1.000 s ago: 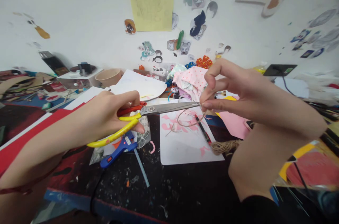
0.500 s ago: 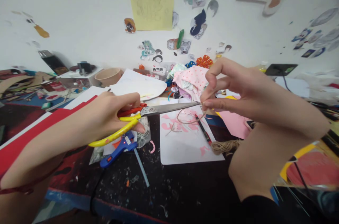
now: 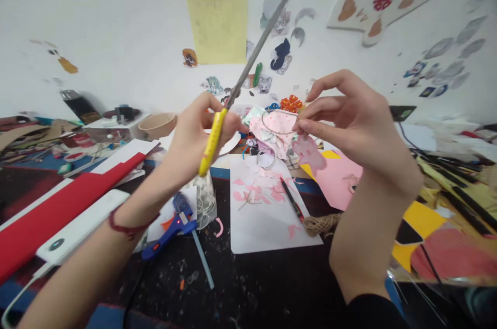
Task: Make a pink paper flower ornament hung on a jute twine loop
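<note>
My left hand is wrapped around a pair of yellow-handled scissors, its blades together and pointing up to the right. My right hand pinches a piece of thin twine between thumb and fingertips; the twine curves leftward in a loop. Just below those fingertips a pink paper cutout shows, seeming to hang from the pinch. Its exact attachment is hidden by the fingers. Below, a white sheet bears pink paper scraps, a red-and-black pen and, at its edge, a bundle of twine.
A blue glue gun with a glue stick lies left of the sheet. Farther left are a white power bank with a cable and red paper. Pink paper lies at right, and polka-dot cloth is behind.
The scissors have swung from level at the twine to pointing upward, away from my right hand. The pink cutout now shows under my right fingers, and the view has shifted slightly.
</note>
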The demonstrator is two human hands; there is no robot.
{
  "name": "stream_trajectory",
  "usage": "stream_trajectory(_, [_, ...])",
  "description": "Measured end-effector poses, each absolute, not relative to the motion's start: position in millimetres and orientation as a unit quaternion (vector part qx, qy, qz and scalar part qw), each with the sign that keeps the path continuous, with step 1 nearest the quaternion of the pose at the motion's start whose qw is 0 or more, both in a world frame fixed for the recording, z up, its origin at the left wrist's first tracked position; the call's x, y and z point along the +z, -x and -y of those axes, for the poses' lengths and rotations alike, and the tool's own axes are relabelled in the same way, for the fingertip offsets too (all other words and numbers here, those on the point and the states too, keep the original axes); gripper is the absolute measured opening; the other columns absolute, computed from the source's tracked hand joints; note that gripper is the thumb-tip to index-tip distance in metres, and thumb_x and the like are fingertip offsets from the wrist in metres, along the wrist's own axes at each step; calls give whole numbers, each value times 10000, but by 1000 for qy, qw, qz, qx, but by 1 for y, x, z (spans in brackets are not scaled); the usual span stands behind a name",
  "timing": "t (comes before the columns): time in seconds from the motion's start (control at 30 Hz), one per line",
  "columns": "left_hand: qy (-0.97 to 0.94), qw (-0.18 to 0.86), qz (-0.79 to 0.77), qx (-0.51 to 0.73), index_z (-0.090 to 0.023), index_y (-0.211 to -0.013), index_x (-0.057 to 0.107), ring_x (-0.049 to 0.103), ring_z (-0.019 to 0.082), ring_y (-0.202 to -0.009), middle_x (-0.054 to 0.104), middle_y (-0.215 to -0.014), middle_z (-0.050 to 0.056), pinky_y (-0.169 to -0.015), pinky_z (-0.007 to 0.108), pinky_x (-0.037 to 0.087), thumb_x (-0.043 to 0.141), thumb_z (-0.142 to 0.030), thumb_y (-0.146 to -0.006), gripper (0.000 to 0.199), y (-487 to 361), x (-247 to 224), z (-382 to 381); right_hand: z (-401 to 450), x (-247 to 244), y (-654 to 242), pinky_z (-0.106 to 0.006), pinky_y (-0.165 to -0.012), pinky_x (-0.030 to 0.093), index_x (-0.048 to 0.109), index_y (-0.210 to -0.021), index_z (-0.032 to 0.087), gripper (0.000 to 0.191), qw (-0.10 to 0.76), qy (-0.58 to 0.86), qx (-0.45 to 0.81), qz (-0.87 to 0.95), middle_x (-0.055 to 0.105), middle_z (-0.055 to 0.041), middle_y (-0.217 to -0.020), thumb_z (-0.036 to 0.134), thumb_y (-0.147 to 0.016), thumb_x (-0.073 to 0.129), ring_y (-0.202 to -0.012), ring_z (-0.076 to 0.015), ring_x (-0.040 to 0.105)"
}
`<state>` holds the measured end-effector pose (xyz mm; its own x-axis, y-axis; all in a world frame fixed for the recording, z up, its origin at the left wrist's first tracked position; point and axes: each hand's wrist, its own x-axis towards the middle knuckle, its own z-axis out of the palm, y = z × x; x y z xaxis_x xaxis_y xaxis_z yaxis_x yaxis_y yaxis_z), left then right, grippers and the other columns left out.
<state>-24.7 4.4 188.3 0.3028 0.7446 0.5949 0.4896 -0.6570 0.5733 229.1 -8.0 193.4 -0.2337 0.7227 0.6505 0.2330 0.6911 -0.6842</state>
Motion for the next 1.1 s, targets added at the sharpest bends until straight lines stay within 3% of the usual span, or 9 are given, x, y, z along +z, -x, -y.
stream_trajectory(0.13, [-705, 236, -334, 579, -245, -831, 359, 621, 109, -612, 743, -858, 31, -488, 263, 397, 667, -467, -876, 383, -30, 195, -22, -3, 192, -234, -399, -777, 552, 583, -1013, 299, 339, 610, 289, 224, 703, 736, 14, -790, 364, -783, 822, -746, -203, 693])
stream_trajectory(0.37, [-657, 301, -239, 648, -252, -860, 362, 617, 90, -642, 705, -926, -9, -524, 257, 443, 748, -386, -821, 410, -87, 209, -46, -13, 192, -253, -370, -788, 597, 570, -1015, 294, 335, 683, 280, 195, 646, 734, 21, -838, 346, -794, 816, -763, -179, 723])
stream_trajectory(0.57, [-667, 324, -234, 629, -256, -869, 362, 576, 83, -564, 650, -805, -41, -496, 242, 428, 754, -399, -812, 422, -92, 211, -43, -18, 190, -260, -367, -801, 599, 723, -1090, 250, 277, 640, 291, 262, 661, 754, -19, -827, 360, -842, 775, -787, -182, 721])
stream_trajectory(0.73, [-706, 329, -226, 585, -254, -854, 355, 653, 132, -659, 617, -744, -40, -559, 265, 487, 747, -456, -817, 442, -75, 201, -39, -29, 185, -252, -345, -749, 576, 793, -890, 241, 185, 599, 287, 280, 693, 725, -29, -759, 419, -850, 760, -743, -170, 674])
stream_trajectory(0.87, [-694, 369, -218, 579, -246, -821, 387, 504, 77, -496, 543, -637, -73, -453, 226, 374, 768, -485, -810, 450, -66, 194, -46, -29, 185, -242, -293, -673, 549, 784, -805, 223, 134, 598, 288, 288, 690, 702, -14, -707, 355, -817, 804, -682, -139, 645])
stream_trajectory(0.97, [-667, 403, -195, 595, -237, -810, 417, 391, 42, -424, 572, -620, -77, -411, 211, 320, 847, -438, -745, 479, -63, 192, -56, -27, 186, -237, -260, -644, 540, 779, -792, 214, 129, 606, 293, 286, 682, 708, -9, -707, 335, -833, 792, -661, -118, 639])
stream_trajectory(1.1, [-640, 432, -161, 614, -218, -796, 464, 405, 25, -418, 642, -663, -50, -401, 196, 339, 908, -382, -680, 487, -62, 190, -68, -27, 186, -233, -234, -624, 521, 785, -777, 204, 161, 604, 306, 276, 682, 716, -10, -721, 347, -851, 777, -649, -97, 622])
